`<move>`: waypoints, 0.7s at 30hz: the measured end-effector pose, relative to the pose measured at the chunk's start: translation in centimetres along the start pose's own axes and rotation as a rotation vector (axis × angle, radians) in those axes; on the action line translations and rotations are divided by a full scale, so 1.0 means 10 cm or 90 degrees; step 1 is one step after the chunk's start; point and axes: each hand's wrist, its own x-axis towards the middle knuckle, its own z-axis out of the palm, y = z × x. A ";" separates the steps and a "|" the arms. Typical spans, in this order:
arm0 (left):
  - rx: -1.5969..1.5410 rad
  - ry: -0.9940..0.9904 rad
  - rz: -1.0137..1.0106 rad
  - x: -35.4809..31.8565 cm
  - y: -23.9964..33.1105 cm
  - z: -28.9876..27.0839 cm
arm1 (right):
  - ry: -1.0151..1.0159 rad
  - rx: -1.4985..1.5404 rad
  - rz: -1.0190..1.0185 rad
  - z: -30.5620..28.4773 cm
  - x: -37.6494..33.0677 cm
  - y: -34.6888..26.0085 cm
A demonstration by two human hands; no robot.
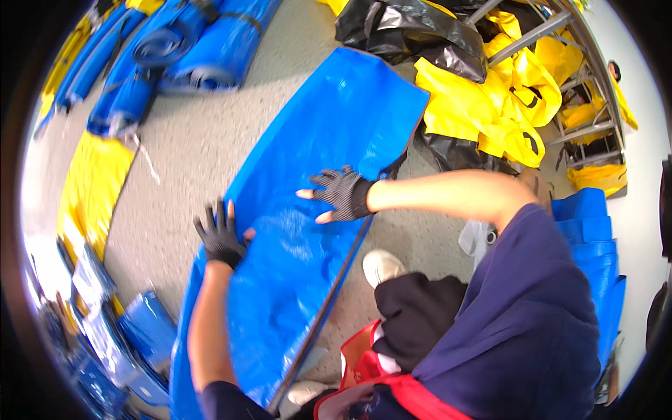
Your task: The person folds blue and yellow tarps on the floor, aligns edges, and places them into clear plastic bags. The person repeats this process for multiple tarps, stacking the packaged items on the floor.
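A long blue plastic sheet [308, 140], shaped like a folded tarp with a dark edging along its right side, lies on the floor in front of me. My left hand [222, 236], in a dark fingerless glove, rests at the sheet's left edge with its fingers spread. Over the middle of the sheet is my right hand [341, 194], in a matching glove, fingers apart and pointing left. Neither hand grips anything. A pale crinkled patch shows on the sheet between and below the hands.
Rolled blue sheets [210, 49] lie at the upper left, with a yellow strip [94, 189] below them. Yellow bags [476, 105] and black plastic [413, 35] are heaped near a metal rack [588, 129]. Folded blue sheets [588, 238] stand at right; blue packages [148, 325] lie lower left.
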 end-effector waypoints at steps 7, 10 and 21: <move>-0.030 0.021 -0.068 -0.31 0.65 0.38 | 0.314 -0.025 0.032 0.64 1.32 1.57; -0.037 0.056 -0.063 -0.32 0.66 0.39 | 0.469 -0.051 0.103 0.71 1.20 2.97; -0.106 -0.046 -0.221 -1.30 1.40 0.48 | 0.459 -0.130 0.052 1.08 0.55 3.14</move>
